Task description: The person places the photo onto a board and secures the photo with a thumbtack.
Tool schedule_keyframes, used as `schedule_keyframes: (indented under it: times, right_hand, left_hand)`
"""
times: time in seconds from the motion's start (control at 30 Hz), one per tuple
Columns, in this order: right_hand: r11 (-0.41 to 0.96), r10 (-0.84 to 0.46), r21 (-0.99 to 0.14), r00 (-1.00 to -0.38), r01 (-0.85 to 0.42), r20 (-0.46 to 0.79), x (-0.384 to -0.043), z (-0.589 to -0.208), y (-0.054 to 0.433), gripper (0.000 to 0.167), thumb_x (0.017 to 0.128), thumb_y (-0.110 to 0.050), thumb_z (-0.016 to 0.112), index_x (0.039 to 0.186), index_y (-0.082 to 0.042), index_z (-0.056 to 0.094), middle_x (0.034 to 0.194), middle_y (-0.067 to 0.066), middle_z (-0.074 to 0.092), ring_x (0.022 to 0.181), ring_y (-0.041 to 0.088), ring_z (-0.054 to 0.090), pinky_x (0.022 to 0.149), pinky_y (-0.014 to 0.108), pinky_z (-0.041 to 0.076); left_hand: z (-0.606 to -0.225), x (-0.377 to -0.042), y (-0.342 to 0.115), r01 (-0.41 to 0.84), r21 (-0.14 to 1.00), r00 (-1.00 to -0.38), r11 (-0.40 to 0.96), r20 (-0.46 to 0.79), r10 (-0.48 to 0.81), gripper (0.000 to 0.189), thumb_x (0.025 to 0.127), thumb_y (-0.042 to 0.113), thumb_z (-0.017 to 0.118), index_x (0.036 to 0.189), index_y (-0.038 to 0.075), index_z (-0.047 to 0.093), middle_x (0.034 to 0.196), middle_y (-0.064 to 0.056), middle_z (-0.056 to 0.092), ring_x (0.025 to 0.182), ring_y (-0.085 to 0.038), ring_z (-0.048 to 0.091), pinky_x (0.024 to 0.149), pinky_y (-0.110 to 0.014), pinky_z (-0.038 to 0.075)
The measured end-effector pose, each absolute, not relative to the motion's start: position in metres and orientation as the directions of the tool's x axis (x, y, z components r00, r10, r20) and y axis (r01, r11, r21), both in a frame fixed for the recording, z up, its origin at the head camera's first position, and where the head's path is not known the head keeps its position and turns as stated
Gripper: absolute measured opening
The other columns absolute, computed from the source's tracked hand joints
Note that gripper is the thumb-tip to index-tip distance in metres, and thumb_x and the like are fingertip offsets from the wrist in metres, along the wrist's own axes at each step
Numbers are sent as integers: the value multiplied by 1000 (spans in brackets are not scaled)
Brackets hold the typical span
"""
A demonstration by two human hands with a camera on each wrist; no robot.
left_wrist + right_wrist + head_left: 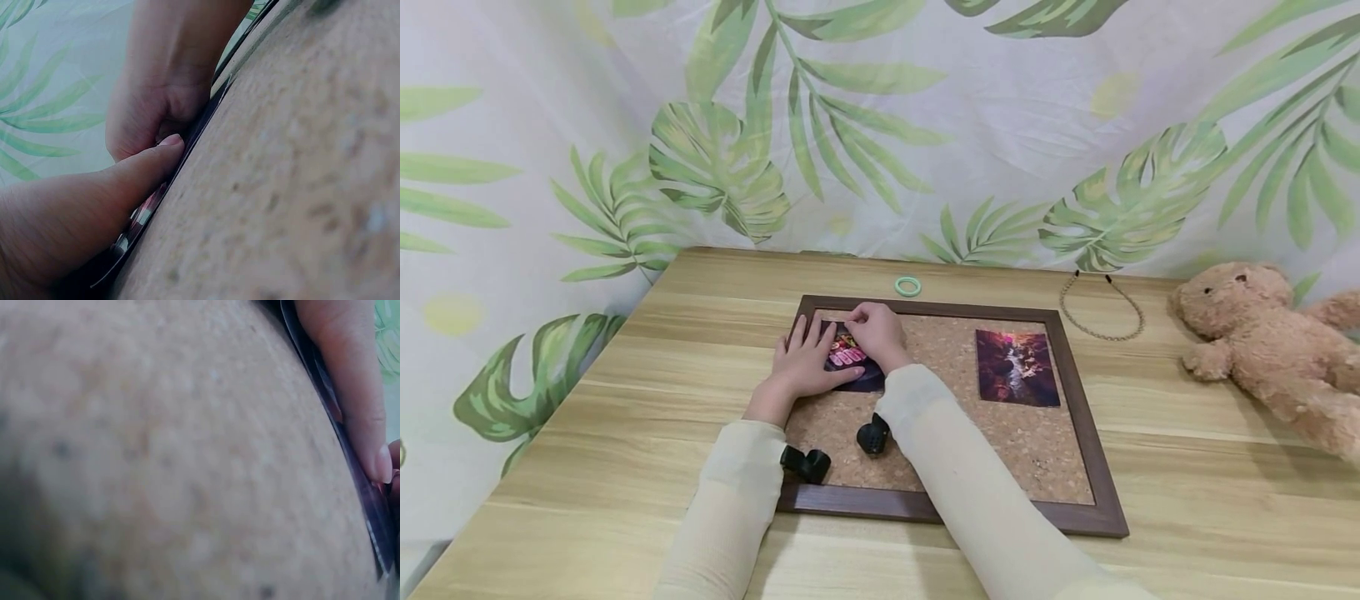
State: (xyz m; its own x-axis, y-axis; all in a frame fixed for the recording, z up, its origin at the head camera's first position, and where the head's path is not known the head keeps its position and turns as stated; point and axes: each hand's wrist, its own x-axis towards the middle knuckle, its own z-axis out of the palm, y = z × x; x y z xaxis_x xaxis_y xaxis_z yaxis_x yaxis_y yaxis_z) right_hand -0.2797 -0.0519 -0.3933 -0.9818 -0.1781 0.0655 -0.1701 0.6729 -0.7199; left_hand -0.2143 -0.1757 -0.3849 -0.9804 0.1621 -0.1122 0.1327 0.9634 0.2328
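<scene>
A dark photo with pink and colourful shapes (847, 356) lies on the upper left of a brown-framed cork board (940, 433). My left hand (805, 364) rests on it with spread fingers, and the left thumb (140, 172) presses near its lower edge. At the photo's top edge, my right hand (880, 333) has curled fingers, thumb and forefinger pinched together; whatever small thing lies between the fingertips is hidden. Much of the right hand (159, 106) shows behind the left thumb in the left wrist view. A second photo, of a purple and orange gorge (1018, 368), lies on the board's right side.
Behind the board lies a light green ring (907, 287). A chain with black ends (1101, 337) lies beyond the board's right corner, near a brown teddy bear (1262, 350). Black wrist cameras (806, 464) hang under both wrists. A leaf-patterned cloth (880, 167) closes off the wooden table's back.
</scene>
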Motion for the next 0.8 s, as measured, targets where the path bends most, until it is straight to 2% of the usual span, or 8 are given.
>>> schedule_keyframes:
  times: [0.2, 0.57, 0.7, 0.8]
  right_hand:
    - [696, -196, -694, -978, -188, 68, -281, -391, -53, 10, 79, -20, 61, 71, -15, 63, 72, -4, 59, 67, 12, 53, 59, 26, 40]
    - [824, -203, -548, -978, -145, -47, -283, -383, -57, 8, 77, -23, 57, 71, -20, 59, 71, -6, 56, 63, 13, 51, 52, 28, 38]
    - [818, -231, -550, -972, -169, -45, -285, -384, -55, 7, 77, -24, 58, 72, -20, 58, 72, -6, 56, 65, 13, 51, 54, 29, 39]
    - [775, -278, -593, -961, -219, -9, -286, -386, -52, 7, 78, -24, 58, 75, -18, 61, 75, -5, 58, 69, 13, 52, 59, 28, 40]
  left_hand:
    - [-382, -213, -176, 136, 232, -980, 963, -111, 165, 88, 75, 63, 45, 138, 8, 18, 141, -18, 3, 127, -33, -4, 94, -55, 7]
    - [-389, -216, -175, 134, 221, -981, 966, -111, 161, 90, 74, 66, 43, 139, 10, 17, 142, -16, 2, 127, -32, -5, 94, -55, 7]
    - [-389, -216, -176, 135, 217, -980, 967, -112, 162, 90, 74, 66, 43, 139, 10, 17, 142, -16, 2, 127, -33, -5, 94, -55, 7]
    - [-386, -215, -177, 133, 216, -981, 967, -111, 159, 89, 75, 65, 44, 139, 9, 17, 142, -17, 2, 127, -33, -4, 94, -55, 7]
